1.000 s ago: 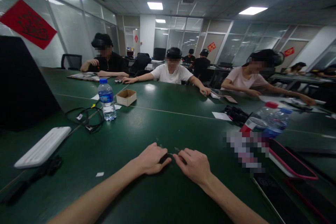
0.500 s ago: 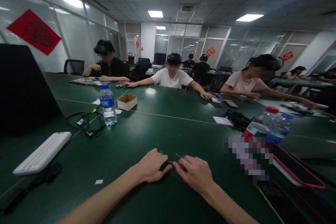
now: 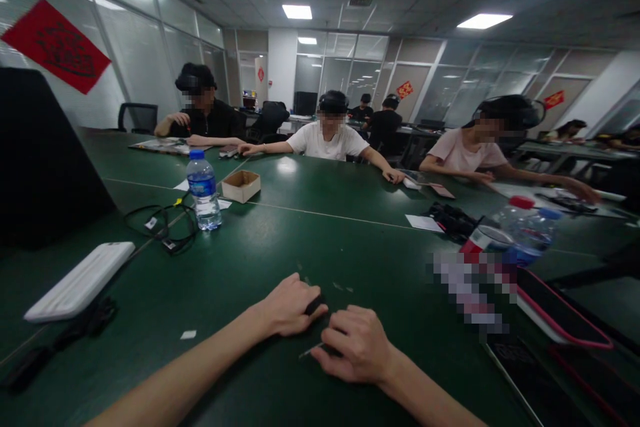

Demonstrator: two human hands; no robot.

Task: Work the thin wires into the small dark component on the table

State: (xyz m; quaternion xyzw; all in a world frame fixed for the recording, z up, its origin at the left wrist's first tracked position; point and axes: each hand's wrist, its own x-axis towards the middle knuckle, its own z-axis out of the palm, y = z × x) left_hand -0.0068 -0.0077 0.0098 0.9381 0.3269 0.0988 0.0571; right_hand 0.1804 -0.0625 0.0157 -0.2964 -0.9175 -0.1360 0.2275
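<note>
My left hand point(image 3: 295, 305) is closed over the green table point(image 3: 250, 247), with a small black object point(image 3: 314, 305) between its thumb and fingers. Just right of it and nearer to me, my right hand point(image 3: 355, 343) pinches a thin metallic piece point(image 3: 313, 349) that points left from the fingertips. The hands are close together but apart. Small clear scraps point(image 3: 343, 287) lie on the table beyond them. What the thin piece is cannot be made out.
At left are a water bottle point(image 3: 204, 192), an open box point(image 3: 241, 187), black cables point(image 3: 170, 227) and a white device point(image 3: 80, 282). Phones point(image 3: 560, 307) and bottles point(image 3: 537, 237) stand or lie at right. Several people sit across the table.
My right hand has moved down and slightly left, and the thin piece in it now shows below my left hand. My left hand has shifted slightly up. The view has tilted a little.
</note>
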